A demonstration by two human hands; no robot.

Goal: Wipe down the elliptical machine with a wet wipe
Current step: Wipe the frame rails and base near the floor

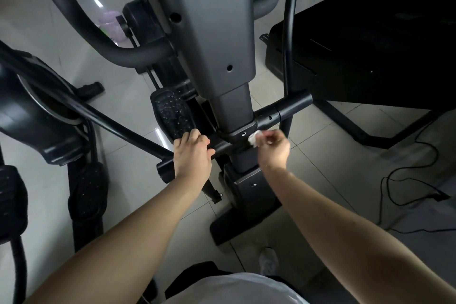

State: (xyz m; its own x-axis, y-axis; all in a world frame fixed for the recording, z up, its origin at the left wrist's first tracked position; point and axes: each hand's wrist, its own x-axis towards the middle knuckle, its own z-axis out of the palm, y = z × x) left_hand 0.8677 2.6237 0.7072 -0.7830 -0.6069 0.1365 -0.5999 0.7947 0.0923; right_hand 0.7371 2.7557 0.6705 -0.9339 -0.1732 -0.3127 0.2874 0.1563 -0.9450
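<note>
The elliptical machine's column (222, 39) stands on the floor (320, 168) before me, its crossbar (291, 106) running left and right. My left hand (192, 153) grips the crossbar left of the column, the pedal (172, 116) just behind it. My right hand (274, 149) holds the wet wipe (254, 138) at the column's right side, with a cable (381, 192) farther right.

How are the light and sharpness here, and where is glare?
Head view: dim light; the right hand and wet wipe are blurred, the left hand gripping the crossbar is sharp; glare lies on the floor tiles; edges bend from the wide lens.
</note>
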